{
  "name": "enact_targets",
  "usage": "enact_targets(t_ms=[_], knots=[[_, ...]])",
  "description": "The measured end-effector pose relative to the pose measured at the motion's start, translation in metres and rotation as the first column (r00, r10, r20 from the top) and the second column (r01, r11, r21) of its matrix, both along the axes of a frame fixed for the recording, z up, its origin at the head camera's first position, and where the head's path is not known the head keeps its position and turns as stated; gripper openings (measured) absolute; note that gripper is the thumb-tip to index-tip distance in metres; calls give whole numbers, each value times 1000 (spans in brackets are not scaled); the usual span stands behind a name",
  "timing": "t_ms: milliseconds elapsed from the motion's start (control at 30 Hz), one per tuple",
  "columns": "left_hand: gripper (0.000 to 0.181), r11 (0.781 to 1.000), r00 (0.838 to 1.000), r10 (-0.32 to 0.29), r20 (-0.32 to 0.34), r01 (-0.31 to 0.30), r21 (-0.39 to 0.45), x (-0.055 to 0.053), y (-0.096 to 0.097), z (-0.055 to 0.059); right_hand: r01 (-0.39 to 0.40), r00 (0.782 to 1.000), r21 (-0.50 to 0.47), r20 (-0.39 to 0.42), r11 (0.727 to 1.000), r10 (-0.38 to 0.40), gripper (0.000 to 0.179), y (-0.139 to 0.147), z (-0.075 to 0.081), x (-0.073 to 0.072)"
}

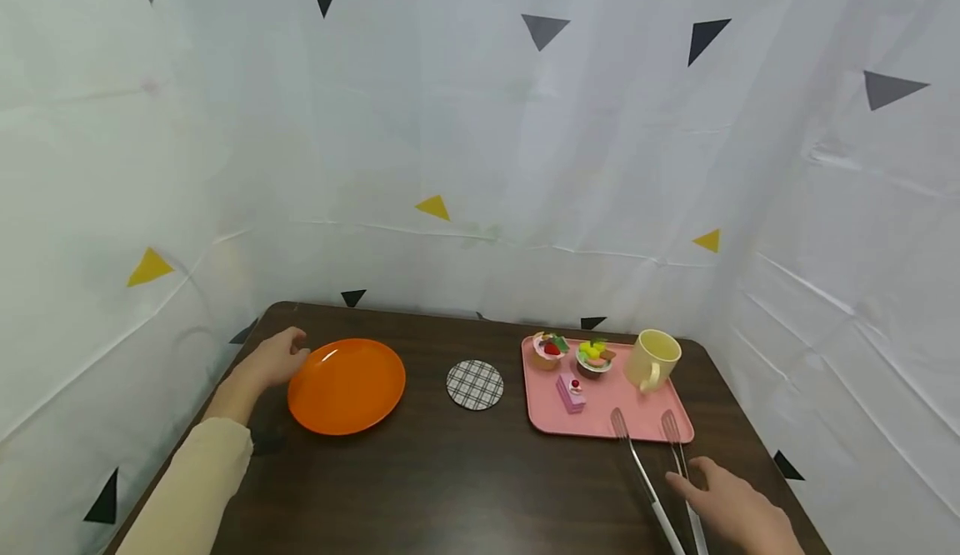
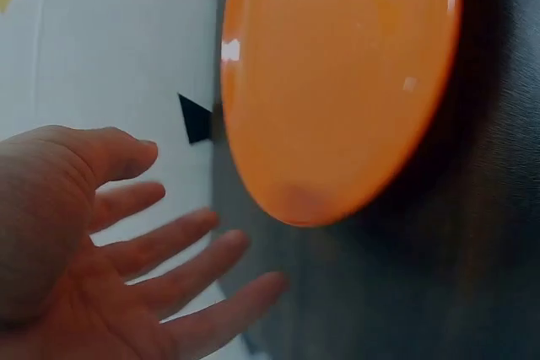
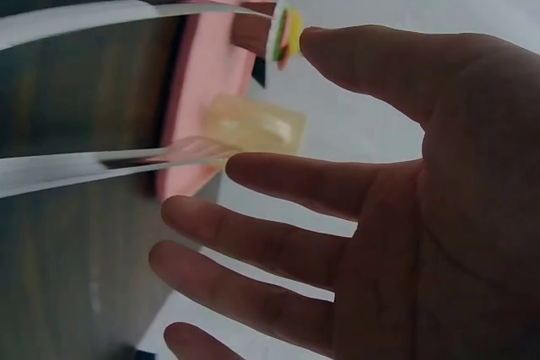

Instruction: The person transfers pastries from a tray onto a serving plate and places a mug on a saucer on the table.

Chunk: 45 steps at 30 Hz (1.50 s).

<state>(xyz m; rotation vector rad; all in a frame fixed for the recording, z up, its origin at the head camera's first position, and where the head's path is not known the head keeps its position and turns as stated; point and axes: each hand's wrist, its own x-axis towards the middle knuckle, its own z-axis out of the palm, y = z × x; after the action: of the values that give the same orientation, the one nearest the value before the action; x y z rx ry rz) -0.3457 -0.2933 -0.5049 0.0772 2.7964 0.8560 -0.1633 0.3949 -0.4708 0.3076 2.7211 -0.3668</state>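
Note:
At the left edge of the orange plate (image 1: 347,387), my left hand (image 1: 272,362) hovers with loosely bent fingers. The left wrist view shows its fingers (image 2: 207,314) spread and holding nothing beside the plate's rim. Two long metal utensils with forked tips and pale handles (image 1: 647,482) lean over the front of the pink tray (image 1: 540,405); their lower ends run out of view. My right hand (image 1: 738,507) is just right of them, overlapping the right-hand one in the head view. Its thumb and fingers (image 3: 278,255) are spread apart, gripping nothing in the right wrist view.
A yellow mug (image 1: 654,360) stands on the tray with a strawberry-topped cupcake (image 1: 550,350), a fruit-topped cupcake (image 1: 595,359) and a purple cake slice (image 1: 572,394). A round checked coaster (image 1: 475,384) lies mid-table. White patterned sheeting (image 1: 480,122) encloses the brown table (image 1: 435,488).

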Motion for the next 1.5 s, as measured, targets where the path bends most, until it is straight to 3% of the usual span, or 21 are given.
enact_targets(t_ms=[133, 233, 433, 533, 733, 1067, 1167, 1267, 1500], knots=[[63, 989, 994, 41, 106, -55, 135, 0, -17, -17, 27, 999, -36, 38, 999, -25, 112, 7, -17, 10], [64, 962, 983, 73, 169, -114, 249, 0, -26, -29, 43, 998, -67, 47, 997, -40, 110, 8, -27, 16], [62, 864, 959, 110, 260, -222, 453, 8, -34, -39, 76, 996, -85, 49, 993, -72, 112, 2, -38, 23], [62, 816, 947, 110, 302, -259, 516, 12, -37, -42, 94, 995, -88, 46, 992, -90, 118, -2, -45, 19], [68, 748, 940, 70, 333, -271, 606, 20, -40, -49, 127, 992, -76, 20, 989, -126, 119, -10, -51, 9], [61, 755, 955, 97, 282, -255, 604, 22, -33, -60, 121, 993, -49, 0, 991, -121, 115, -8, -53, 12], [60, 760, 960, 80, 269, -234, 607, 22, -32, -62, 122, 993, -44, 2, 992, -122, 113, -3, -57, 11], [61, 750, 960, 68, 273, -229, 620, 21, -31, -64, 126, 992, -41, -10, 991, -126, 103, 3, -60, 9], [59, 743, 957, 77, 279, -242, 624, 24, -32, -66, 123, 983, -117, -120, 986, -137, 89, 2, -58, 6]])
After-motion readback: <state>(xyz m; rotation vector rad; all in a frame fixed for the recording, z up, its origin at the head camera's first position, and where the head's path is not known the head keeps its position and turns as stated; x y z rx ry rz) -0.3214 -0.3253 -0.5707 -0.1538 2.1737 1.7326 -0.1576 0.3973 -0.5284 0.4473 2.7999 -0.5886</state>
